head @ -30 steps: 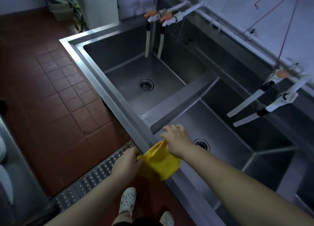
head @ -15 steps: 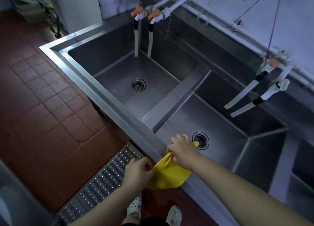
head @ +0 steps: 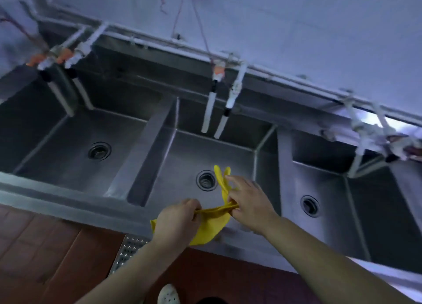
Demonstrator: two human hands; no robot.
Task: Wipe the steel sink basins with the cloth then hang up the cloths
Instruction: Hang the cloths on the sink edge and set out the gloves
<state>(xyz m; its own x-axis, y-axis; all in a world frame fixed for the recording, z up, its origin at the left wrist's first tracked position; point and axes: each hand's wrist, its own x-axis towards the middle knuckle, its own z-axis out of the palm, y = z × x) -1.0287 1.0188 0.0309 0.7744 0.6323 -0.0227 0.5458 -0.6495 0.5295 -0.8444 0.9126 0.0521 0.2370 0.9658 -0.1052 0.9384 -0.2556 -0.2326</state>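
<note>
- The cloth [head: 211,226] is yellow, thin and limp. It hangs at lower centre of the frame, over the front rim of the middle basin [head: 182,157], stretched into a twisted band between the two hands.
- The left hand [head: 177,221] has its fingers curled round the bunched end of the cloth. The right hand [head: 247,204] pinches the other end, and loose tails stick up past its fingers toward the drain [head: 206,180].
- It looks light and soft, with no stiffness; probably damp, so it may cling or slip a little. It should be safest gripped in a gathered handful, not by one corner.
- Two taps [head: 217,111] hang over the back of the middle basin, at upper centre. More taps hang at upper left and far right. They could snag a wide wiping stroke near the back walls.
- The left basin [head: 68,148] and right basin [head: 342,189] lie to either side, split by steel dividers.
- Red cords [head: 198,20] hang from the wall at top centre; whether they serve as a hanging line I cannot tell.
- A floor grate [head: 129,249] and a white shoe [head: 167,294] sit at bottom centre.
</note>
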